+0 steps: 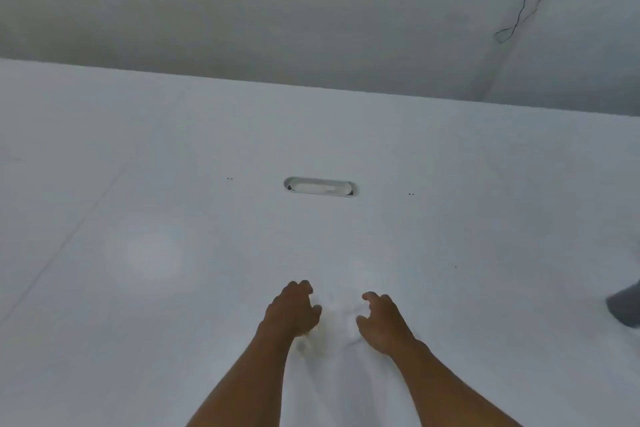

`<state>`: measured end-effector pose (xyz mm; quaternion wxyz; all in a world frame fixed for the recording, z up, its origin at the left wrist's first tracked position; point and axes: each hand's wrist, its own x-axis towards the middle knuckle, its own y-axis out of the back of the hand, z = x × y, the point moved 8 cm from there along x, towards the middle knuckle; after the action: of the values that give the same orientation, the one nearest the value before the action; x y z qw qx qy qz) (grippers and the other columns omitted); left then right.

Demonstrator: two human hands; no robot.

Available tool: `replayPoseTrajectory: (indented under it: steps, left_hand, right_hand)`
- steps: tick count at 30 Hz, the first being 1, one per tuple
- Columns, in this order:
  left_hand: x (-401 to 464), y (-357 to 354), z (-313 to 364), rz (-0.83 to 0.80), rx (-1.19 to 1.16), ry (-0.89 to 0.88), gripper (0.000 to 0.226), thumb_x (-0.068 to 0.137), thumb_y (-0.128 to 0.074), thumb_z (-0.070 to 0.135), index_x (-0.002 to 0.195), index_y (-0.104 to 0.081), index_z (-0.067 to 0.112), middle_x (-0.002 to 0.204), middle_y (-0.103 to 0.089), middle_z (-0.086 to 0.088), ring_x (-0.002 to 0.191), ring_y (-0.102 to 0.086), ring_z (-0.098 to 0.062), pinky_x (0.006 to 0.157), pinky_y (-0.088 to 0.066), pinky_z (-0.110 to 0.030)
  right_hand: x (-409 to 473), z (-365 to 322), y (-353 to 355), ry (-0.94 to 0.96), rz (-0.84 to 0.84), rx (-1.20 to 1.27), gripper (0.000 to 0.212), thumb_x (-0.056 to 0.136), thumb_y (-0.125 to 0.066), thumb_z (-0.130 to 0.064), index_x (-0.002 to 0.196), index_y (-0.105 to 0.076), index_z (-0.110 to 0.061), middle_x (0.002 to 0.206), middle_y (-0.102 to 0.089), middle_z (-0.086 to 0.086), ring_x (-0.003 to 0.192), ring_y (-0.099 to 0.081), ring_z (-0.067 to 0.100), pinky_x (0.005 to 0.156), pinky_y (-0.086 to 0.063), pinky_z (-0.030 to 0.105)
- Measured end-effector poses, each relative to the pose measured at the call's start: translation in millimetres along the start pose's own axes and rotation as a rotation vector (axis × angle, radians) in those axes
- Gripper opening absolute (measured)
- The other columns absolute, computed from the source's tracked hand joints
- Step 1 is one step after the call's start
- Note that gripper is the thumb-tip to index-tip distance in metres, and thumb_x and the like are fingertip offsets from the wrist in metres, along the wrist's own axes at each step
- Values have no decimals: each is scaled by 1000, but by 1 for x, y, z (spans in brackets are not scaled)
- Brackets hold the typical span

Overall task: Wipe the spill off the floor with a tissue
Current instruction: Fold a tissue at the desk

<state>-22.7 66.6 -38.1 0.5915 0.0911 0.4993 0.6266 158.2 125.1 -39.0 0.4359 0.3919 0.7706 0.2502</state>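
While both bare forearms reach out from the near edge of a white worktop (pixel 173 166), the left hand (pixel 292 310) and the right hand (pixel 382 321) sit close together over a crumpled white tissue (pixel 334 319). Seen from the head camera, the tissue lies between the two hands, near the middle of the worktop's near edge, and its pale folds are hard to separate from the white surface under it. The left hand's fingers are curled down, with its thumb touching the tissue's left side; the right hand's fingers are likewise bent, claw-like, at the tissue's right side. Whether either hand actually pinches the tissue or only rests against it cannot be told from this blurred view. Further toward the far edge, an oval cable slot (pixel 320 186) is cut into the worktop, well apart from the hands. A faint seam runs diagonally toward the left edge. Beyond the far edge a pale wall (pixel 242 10) rises, and a thin black cable (pixel 519 7) hangs down it near the worktop's far right corner. A grey object (pixel 625 305), cut off by the frame, shows at the right edge.
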Motion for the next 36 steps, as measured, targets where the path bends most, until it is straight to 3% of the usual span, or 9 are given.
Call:
replayPoseTrajectory:
  steps: [7,10,16,18,21,23,28,32,36]
  left_hand:
    - [-2,-34,-5,7,-153,108,72,92,-61,31,150,-22,16,146,-29,-9,119,-56,-34,97,-46,-37]
    - [7,-34,-9,36,-163,114,72,89,-66,33,149,-28,18,141,-32,-8,114,-58,-32,94,-47,-35]
    - [15,-47,-6,36,-112,109,42,85,-68,36,124,-54,26,117,-53,2,106,-58,-18,89,-50,-34]
    - [13,-52,-7,24,-78,101,23,88,-63,36,109,-61,26,110,-54,3,103,-58,-17,87,-50,-34]
    - [8,-50,-14,14,-113,86,14,91,-60,34,97,-64,22,105,-52,2,97,-57,-17,82,-48,-30]
    - [3,-43,-21,38,-210,92,9,92,-59,31,94,-61,23,104,-57,2,94,-57,-16,82,-48,-29]
    - [-35,-17,-47,207,-499,187,7,95,-55,23,101,-55,20,95,-66,-4,75,-57,-13,68,-47,-26]
    - [-88,-4,-79,358,-646,284,20,96,-56,21,115,-57,24,95,-66,-3,80,-59,-14,66,-43,-19]
    - [-169,9,-135,580,-694,465,14,94,-59,25,99,-72,21,95,-68,4,86,-58,-11,70,-43,-20]
  right_hand:
    - [12,16,-15,-1,-42,79,50,90,-59,-19,138,-48,-15,124,-53,9,108,-55,19,89,-40,21]
    - [23,12,-13,38,-37,112,47,89,-62,-18,135,-52,-14,121,-54,9,96,-51,12,82,-36,19]
    - [36,1,-23,116,-87,85,41,83,-71,-24,122,-60,-21,108,-57,4,95,-58,16,83,-47,23]
    - [36,-2,-30,151,-113,47,30,83,-71,-22,112,-64,-23,101,-55,0,89,-58,12,73,-45,16]
    - [36,-15,-33,221,-131,16,9,86,-69,-22,94,-67,-24,97,-51,-3,79,-55,5,60,-39,9]
    - [37,-29,-31,271,-142,30,4,85,-69,-23,88,-67,-23,100,-52,-4,82,-55,4,63,-39,10]
    - [27,-79,-43,434,-308,57,10,84,-68,-20,78,-62,-24,84,-66,-7,81,-62,10,64,-42,15]
    - [2,-120,-66,554,-400,80,7,83,-68,-17,79,-65,-22,77,-66,-5,72,-61,8,63,-45,19]
    - [-48,-174,-117,712,-589,43,10,83,-68,-18,91,-69,-24,79,-67,-2,68,-62,10,61,-52,24]
